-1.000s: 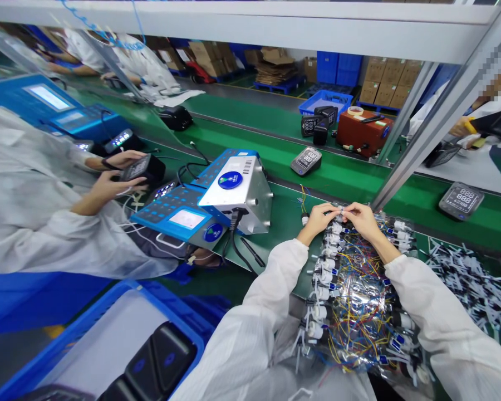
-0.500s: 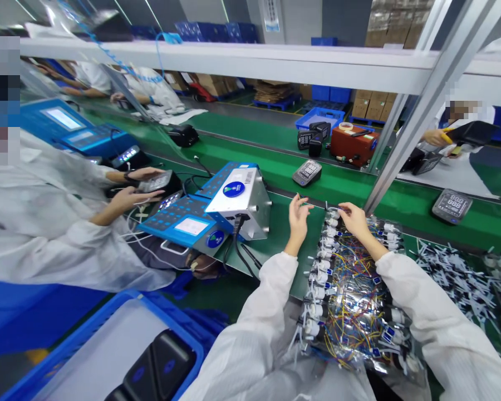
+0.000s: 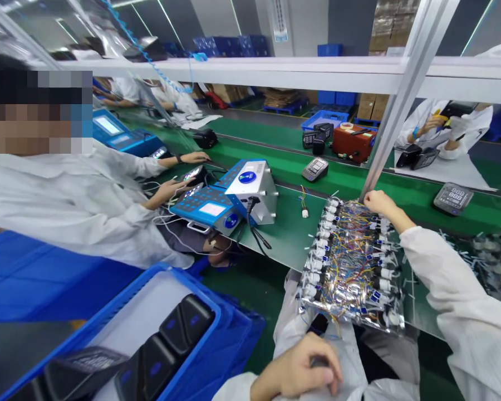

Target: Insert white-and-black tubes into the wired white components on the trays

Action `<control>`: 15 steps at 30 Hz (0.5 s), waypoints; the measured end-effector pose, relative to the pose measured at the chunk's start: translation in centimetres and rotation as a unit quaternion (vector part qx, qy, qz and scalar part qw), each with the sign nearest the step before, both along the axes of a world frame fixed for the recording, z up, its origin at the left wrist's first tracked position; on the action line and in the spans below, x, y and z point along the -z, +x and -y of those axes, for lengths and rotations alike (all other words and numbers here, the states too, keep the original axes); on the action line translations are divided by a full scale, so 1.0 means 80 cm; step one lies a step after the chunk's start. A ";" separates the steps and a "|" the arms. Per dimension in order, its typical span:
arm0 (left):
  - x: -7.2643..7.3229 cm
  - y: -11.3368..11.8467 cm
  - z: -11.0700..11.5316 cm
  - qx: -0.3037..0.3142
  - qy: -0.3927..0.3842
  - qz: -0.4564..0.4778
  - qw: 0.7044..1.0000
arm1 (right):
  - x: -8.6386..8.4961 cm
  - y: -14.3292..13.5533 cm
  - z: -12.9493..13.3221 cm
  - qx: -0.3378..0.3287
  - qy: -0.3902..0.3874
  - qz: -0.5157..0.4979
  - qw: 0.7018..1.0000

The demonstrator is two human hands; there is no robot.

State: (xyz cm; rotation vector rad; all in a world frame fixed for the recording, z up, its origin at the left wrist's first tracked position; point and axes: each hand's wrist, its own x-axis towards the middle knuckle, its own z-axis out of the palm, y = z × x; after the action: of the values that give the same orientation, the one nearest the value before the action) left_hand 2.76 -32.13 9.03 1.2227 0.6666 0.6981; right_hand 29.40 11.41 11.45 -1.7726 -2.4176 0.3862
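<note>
My right hand (image 3: 379, 203) is at the far right corner of a silvery tray of wired parts (image 3: 353, 262), its fingers bent together; what they hold, if anything, is hidden. Down at the bottom, over my lap, my left hand (image 3: 303, 365) is curled, with something small and dark showing between thumb and fingers. Rows of white and black cylindrical parts line both sides of the tray, with thin coloured wires across its middle. A small white part with wires (image 3: 304, 212) lies alone on the green bench, left of the tray.
A blue and silver test box (image 3: 254, 192) stands left of the tray. Black-cased monitors fill a blue basket (image 3: 162, 270) at lower left. Beyond the bench, a monitor (image 3: 315, 169) sits on the green belt near a metal post (image 3: 394, 117). A person works at left.
My left hand has dropped from beside the tray to my lap. My right hand has moved to the tray's far right corner. The small wired part now lies on the bench.
</note>
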 end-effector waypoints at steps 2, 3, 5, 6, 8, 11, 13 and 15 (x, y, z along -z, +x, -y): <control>0.028 0.024 0.011 -0.013 -0.132 -0.045 0.990 | 0.002 0.027 -0.003 0.010 -0.024 0.022 0.999; 0.044 0.035 0.011 -0.063 -0.185 -0.051 0.979 | 0.005 0.037 -0.004 0.008 -0.035 0.026 0.999; 0.072 0.054 0.007 -0.159 -0.273 -0.025 0.948 | 0.011 0.048 -0.005 -0.007 -0.054 0.023 0.998; 0.081 0.063 0.004 -0.187 -0.311 0.006 0.932 | 0.014 0.050 -0.005 -0.017 -0.061 0.019 0.998; 0.084 0.076 -0.002 -0.204 -0.378 0.084 0.899 | 0.019 0.048 -0.005 -0.033 -0.069 0.012 0.997; 0.059 0.090 -0.014 -0.193 -0.455 0.184 0.849 | 0.020 0.040 -0.003 -0.056 -0.069 0.009 0.996; 0.035 0.098 -0.022 -0.207 -0.491 0.216 0.818 | 0.021 0.033 -0.001 -0.075 -0.063 0.009 0.995; 0.016 0.105 -0.029 -0.228 -0.501 0.222 0.805 | 0.023 0.027 0.000 -0.093 -0.054 0.010 0.994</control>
State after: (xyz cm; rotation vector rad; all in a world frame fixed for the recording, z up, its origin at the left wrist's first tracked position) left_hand 11.18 -29.79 7.72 -0.1069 0.7762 0.8180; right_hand 31.60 11.41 9.64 -1.6031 -2.6319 0.5297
